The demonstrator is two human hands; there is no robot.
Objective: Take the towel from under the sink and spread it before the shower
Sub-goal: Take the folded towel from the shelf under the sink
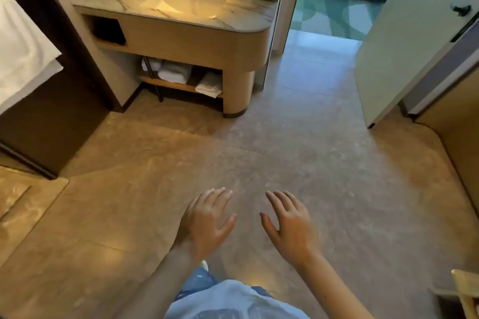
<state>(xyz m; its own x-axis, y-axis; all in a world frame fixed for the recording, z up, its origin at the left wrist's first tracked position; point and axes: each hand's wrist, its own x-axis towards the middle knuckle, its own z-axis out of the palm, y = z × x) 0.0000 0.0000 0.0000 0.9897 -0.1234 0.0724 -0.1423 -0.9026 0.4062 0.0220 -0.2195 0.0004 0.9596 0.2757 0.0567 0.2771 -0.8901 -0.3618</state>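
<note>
**Towel not yet in hand**

Our left hand and right hand hang empty, fingers spread. The towel lies folded on the shelf under the sink, well apart from us. Pulling it could drag its neighbours off.

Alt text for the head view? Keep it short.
The person's left hand and right hand are held out open and empty above the tan floor. Ahead, folded white towels lie on the shelf under the sink; right of it, an open doorway.
</note>
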